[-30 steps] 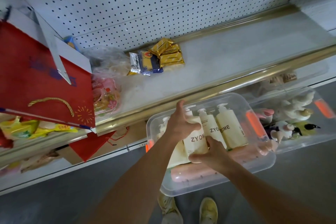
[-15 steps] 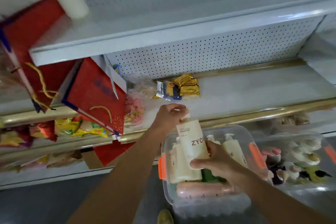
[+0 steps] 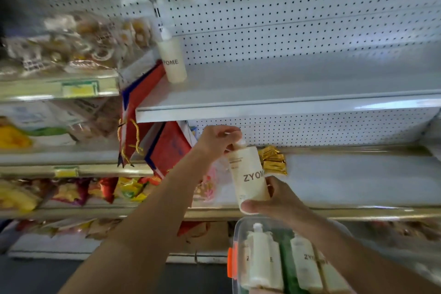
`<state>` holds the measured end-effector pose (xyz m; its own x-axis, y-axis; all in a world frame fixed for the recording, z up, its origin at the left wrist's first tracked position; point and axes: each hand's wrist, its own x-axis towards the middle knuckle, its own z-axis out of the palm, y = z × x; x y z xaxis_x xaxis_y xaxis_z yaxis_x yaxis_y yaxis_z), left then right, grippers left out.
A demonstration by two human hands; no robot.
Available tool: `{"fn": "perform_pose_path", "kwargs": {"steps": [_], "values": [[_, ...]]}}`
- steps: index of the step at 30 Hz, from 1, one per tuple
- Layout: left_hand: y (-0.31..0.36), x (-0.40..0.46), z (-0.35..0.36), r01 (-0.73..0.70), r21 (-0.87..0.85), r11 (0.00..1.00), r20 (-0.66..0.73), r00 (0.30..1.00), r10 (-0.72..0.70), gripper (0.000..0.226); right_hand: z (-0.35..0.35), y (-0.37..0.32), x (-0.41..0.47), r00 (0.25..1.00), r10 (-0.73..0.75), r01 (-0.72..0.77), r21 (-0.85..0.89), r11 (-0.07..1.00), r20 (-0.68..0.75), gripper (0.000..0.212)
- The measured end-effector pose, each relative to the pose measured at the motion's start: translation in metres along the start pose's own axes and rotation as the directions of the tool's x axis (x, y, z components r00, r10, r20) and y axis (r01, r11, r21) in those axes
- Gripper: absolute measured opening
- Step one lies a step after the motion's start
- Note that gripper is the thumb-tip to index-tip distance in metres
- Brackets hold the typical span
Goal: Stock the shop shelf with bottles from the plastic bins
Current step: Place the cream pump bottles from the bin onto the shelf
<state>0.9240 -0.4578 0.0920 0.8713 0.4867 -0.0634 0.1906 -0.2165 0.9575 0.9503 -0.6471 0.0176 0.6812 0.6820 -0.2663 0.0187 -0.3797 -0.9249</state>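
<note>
One cream ZYOME bottle point(image 3: 249, 175) held upright in mid-air, in front of the lower shelf point(image 3: 346, 181). Gripped at the pump top by the left hand point(image 3: 218, 142), fingers curled round it; cupped at the base by the right hand point(image 3: 278, 200), thumb across the near bottom edge. Just below, a clear plastic bin point(image 3: 235, 234) with an orange latch, more cream bottles point(image 3: 260, 260) inside. Up on the white upper shelf point(image 3: 286, 102), far left, a second ZYOME bottle point(image 3: 172, 59) standing. Gold packets point(image 3: 274, 161) right behind the held bottle; red gift bags point(image 3: 167, 150) to the left.
</note>
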Motion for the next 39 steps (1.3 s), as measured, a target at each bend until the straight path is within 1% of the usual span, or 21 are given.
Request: {"fn": "perform_pose_path", "kwargs": {"steps": [3, 5, 9, 12, 16, 21, 23, 25, 32, 35, 39], "values": [[0.025, 0.007, -0.028, -0.042, 0.0, 0.999, -0.039, 0.998, 0.042, 0.023, 0.005, -0.03, 0.012, 0.999, -0.042, 0.042, 0.022, 0.999, 0.018, 0.057], [0.04, 0.012, -0.048, -0.071, 0.01, 0.997, -0.068, 0.995, 0.072, 0.022, 0.008, -0.049, 0.022, 0.996, -0.09, 0.088, 0.04, 0.995, 0.028, 0.054], [0.066, 0.02, -0.087, -0.135, -0.006, 0.991, -0.077, 0.988, 0.134, 0.016, 0.017, -0.086, 0.04, 0.988, -0.155, 0.154, 0.045, 0.987, 0.009, 0.049], [0.082, 0.029, -0.114, -0.181, -0.015, 0.983, -0.077, 0.981, 0.179, 0.011, 0.024, -0.112, 0.053, 0.982, -0.186, 0.186, 0.053, 0.981, 0.003, 0.052], [0.103, 0.043, -0.145, -0.24, -0.026, 0.97, -0.105, 0.966, 0.236, 0.007, 0.038, -0.146, 0.074, 0.963, -0.262, 0.265, 0.035, 0.964, -0.06, 0.062], [0.128, 0.067, -0.183, -0.306, 0.034, 0.951, -0.127, 0.943, 0.308, 0.014, 0.054, -0.189, 0.11, 0.931, -0.348, 0.352, 0.014, 0.936, -0.114, 0.063], [0.134, 0.08, -0.197, -0.314, 0.052, 0.948, -0.131, 0.939, 0.318, 0.011, 0.06, -0.202, 0.127, 0.924, -0.362, 0.365, 0.005, 0.931, -0.126, 0.064], [0.136, 0.096, -0.21, -0.312, 0.076, 0.947, -0.115, 0.941, 0.319, 0.009, 0.067, -0.211, 0.144, 0.917, -0.369, 0.371, -0.017, 0.928, -0.149, 0.065], [0.128, 0.138, -0.239, -0.31, 0.137, 0.941, -0.004, 0.95, 0.314, 0.019, 0.09, -0.222, 0.199, 0.914, -0.343, 0.332, -0.086, 0.939, -0.217, 0.067], [0.125, 0.148, -0.246, -0.309, 0.175, 0.935, 0.051, 0.951, 0.305, 0.018, 0.099, -0.225, 0.219, 0.914, -0.316, 0.29, -0.133, 0.948, -0.255, 0.065], [0.126, 0.159, -0.253, -0.298, 0.251, 0.921, 0.073, 0.954, 0.289, 0.017, 0.104, -0.229, 0.242, 0.914, -0.286, 0.23, -0.213, 0.95, -0.288, 0.07]]}}
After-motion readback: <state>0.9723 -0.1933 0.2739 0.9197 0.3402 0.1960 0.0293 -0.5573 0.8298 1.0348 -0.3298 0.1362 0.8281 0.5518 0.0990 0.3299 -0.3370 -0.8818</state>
